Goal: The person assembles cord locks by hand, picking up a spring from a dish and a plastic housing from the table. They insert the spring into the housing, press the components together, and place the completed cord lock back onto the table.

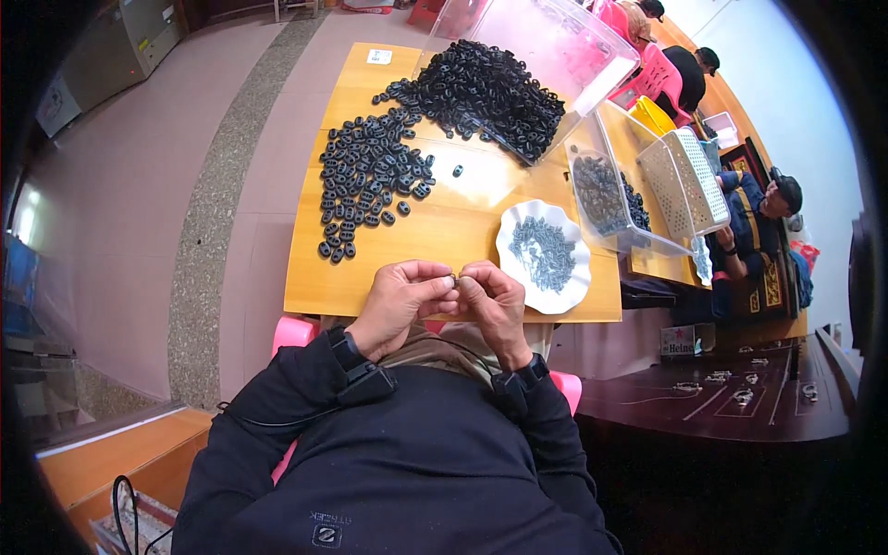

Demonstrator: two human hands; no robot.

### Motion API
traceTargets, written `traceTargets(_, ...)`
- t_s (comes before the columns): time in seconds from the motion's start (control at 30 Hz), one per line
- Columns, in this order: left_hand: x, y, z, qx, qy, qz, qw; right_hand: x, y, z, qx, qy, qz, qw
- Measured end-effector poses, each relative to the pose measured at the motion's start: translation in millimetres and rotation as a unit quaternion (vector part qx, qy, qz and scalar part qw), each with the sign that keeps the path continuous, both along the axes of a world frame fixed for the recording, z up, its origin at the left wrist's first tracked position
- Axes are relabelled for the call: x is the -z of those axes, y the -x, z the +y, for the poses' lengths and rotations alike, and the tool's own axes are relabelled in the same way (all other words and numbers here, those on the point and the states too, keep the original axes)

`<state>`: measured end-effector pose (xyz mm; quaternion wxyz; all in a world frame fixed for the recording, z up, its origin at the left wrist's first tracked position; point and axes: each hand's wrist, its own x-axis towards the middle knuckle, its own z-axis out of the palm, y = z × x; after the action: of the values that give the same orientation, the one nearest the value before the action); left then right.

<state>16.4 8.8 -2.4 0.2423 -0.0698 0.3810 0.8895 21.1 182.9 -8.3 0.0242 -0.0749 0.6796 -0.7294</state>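
My left hand [400,303] and my right hand [494,303] meet at the near edge of a yellow wooden table [444,242]. Their fingertips pinch one small dark part [455,277] between them. Most of the part is hidden by the fingers. A white scalloped plate [518,222] with several small grey metal pieces stands just beyond my right hand. Loose black oval plastic pieces [365,176] lie spread over the table's left half.
A tipped clear plastic bin [592,46] spills a large heap of black pieces [486,88] at the far end. Another clear tub [601,199] holds dark parts, beside a white perforated basket [689,180]. Other people sit to the right. A dark low table [731,398] stands at my right.
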Motion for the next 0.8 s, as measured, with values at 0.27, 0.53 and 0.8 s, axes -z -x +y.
traceTargets(0.27,0.0,0.6,-0.4,-0.007,0.012,-0.003,1.000,2.4,-0.2,-0.6,0.005,0.009,0.002,1.000)
traceTargets(0.53,0.7,1.3,-0.8,-0.004,0.016,-0.004,1.000,0.3,0.3,-1.4,0.001,0.006,-0.002,1.000)
traceTargets(0.8,0.1,0.4,0.3,-0.004,0.019,-0.002,1.000,0.6,0.3,-0.1,-0.007,-0.008,0.005,1.000)
